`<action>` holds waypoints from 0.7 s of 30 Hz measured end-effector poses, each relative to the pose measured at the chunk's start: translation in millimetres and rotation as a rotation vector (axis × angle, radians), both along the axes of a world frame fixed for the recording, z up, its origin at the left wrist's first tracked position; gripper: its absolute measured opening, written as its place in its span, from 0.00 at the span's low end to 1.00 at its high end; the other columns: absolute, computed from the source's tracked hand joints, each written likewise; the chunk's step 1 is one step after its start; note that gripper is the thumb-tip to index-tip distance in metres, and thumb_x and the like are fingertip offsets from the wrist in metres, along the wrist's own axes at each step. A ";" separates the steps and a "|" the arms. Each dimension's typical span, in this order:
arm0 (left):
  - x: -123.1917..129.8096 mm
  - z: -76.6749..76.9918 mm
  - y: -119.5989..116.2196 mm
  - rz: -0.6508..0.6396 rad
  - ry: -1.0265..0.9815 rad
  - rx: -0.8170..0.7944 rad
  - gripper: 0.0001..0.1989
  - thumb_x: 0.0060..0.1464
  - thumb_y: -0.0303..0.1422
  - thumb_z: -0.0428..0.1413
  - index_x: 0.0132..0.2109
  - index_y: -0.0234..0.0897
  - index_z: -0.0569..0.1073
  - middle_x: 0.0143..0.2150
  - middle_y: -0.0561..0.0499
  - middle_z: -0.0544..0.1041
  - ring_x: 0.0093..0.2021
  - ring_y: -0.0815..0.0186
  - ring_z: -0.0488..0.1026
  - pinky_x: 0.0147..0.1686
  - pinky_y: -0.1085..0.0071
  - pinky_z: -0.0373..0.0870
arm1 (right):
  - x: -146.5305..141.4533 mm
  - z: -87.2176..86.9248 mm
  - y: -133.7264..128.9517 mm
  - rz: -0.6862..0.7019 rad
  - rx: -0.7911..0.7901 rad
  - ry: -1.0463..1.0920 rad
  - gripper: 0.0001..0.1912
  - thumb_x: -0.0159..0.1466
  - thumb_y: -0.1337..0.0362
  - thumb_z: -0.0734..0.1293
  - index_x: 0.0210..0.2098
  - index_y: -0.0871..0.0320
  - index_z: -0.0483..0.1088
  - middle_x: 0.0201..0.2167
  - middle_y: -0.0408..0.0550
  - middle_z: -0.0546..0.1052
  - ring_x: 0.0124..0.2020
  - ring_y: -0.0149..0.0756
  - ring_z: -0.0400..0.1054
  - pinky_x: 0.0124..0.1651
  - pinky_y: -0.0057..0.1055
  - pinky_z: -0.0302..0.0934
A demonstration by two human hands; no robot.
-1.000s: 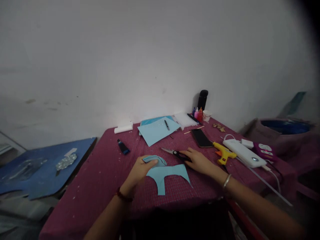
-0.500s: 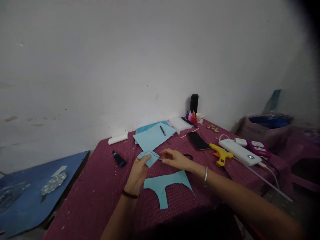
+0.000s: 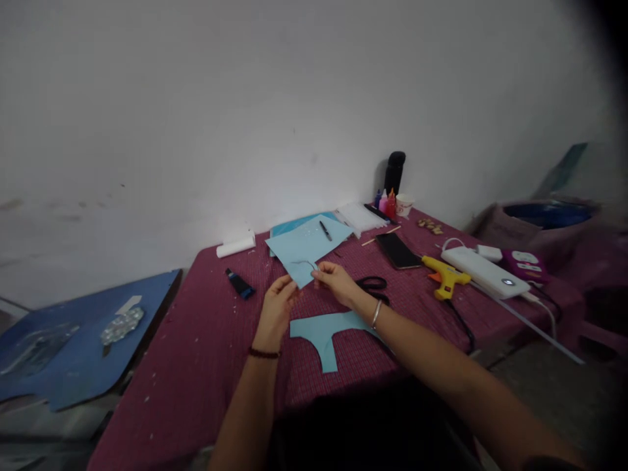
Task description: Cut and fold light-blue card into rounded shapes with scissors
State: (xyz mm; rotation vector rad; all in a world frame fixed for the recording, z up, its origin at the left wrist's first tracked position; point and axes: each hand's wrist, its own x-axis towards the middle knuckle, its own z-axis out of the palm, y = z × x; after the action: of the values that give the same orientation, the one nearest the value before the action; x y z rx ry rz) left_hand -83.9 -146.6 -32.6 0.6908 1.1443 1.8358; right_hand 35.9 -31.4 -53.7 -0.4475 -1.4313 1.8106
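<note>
A small light-blue paper piece [image 3: 301,272] with a dark curved line on it is held up between my two hands. My left hand [image 3: 279,306] pinches its lower left edge. The right edge is between the fingertips of my right hand [image 3: 336,282]. Black-handled scissors [image 3: 373,285] lie just behind my right wrist. Below the hands, a cut light-blue paper shape [image 3: 321,332] lies flat, its right end partly under my right forearm. Behind the held piece is a larger light-blue sheet [image 3: 309,241] with a black pen [image 3: 325,230] on it.
On the red cloth-covered table [image 3: 196,366] are a dark blue tube [image 3: 239,284], a white roll [image 3: 235,246], a phone [image 3: 398,250], a yellow glue gun [image 3: 445,276] and a white power bank [image 3: 485,271]. Small bottles [image 3: 387,203], a cup [image 3: 404,205] and a black flask [image 3: 394,171] stand behind.
My right hand has closed onto the small paper's right edge, and the scissors now show on the table behind my wrist. The camera view has shifted, so the table appears higher.
</note>
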 end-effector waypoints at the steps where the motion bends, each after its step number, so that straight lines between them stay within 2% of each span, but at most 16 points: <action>1: -1.1 -2.7 0.9 -0.001 -0.014 -0.020 0.12 0.40 0.33 0.66 0.35 0.35 0.76 0.33 0.50 0.79 0.32 0.68 0.73 0.36 0.70 0.69 | 2.1 -2.0 0.0 0.002 -0.035 0.000 0.18 0.49 0.54 0.74 0.22 0.58 0.63 0.16 0.38 0.70 0.20 0.27 0.61 0.28 0.26 0.53; 4: -3.7 -8.4 3.7 -0.031 -0.057 -0.057 0.12 0.42 0.37 0.64 0.32 0.33 0.75 0.27 0.50 0.76 0.28 0.68 0.73 0.33 0.69 0.69 | 6.4 -6.3 0.3 0.019 -0.120 -0.018 0.18 0.48 0.55 0.74 0.22 0.57 0.63 0.16 0.37 0.69 0.19 0.27 0.61 0.27 0.26 0.55; 7: -4.0 -9.6 4.2 -0.048 -0.054 -0.079 0.13 0.43 0.39 0.63 0.32 0.32 0.75 0.24 0.50 0.75 0.26 0.67 0.72 0.31 0.68 0.69 | 6.7 -9.6 0.8 0.042 -0.159 -0.033 0.18 0.48 0.55 0.74 0.22 0.57 0.61 0.16 0.36 0.68 0.18 0.26 0.60 0.25 0.26 0.56; 11: -2.0 -10.5 4.1 -0.031 0.014 -0.089 0.11 0.42 0.37 0.65 0.28 0.34 0.73 0.20 0.56 0.70 0.22 0.72 0.67 0.30 0.71 0.67 | 4.1 -13.1 0.4 0.056 -0.176 -0.012 0.18 0.48 0.56 0.74 0.22 0.57 0.61 0.16 0.36 0.68 0.17 0.26 0.60 0.24 0.26 0.55; 15: -1.2 -14.4 6.1 -0.008 0.090 -0.112 0.12 0.38 0.33 0.66 0.23 0.34 0.70 0.18 0.58 0.68 0.22 0.73 0.65 0.28 0.73 0.65 | 3.6 -12.1 -0.9 0.050 -0.106 -0.006 0.17 0.50 0.57 0.73 0.22 0.57 0.61 0.15 0.35 0.67 0.17 0.25 0.59 0.23 0.25 0.53; 21: -0.2 -12.3 7.3 0.028 0.133 -0.101 0.13 0.36 0.34 0.67 0.25 0.34 0.71 0.23 0.57 0.71 0.26 0.73 0.69 0.31 0.75 0.66 | 5.5 -8.3 -3.6 0.104 -0.014 -0.011 0.15 0.50 0.56 0.72 0.27 0.59 0.65 0.20 0.36 0.67 0.18 0.24 0.59 0.23 0.24 0.54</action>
State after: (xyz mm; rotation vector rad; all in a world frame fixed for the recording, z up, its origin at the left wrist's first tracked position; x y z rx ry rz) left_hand -84.2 -139.3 -44.9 0.7501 1.3300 1.7630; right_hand 41.4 -35.0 -62.0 -0.3973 -1.4741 1.9042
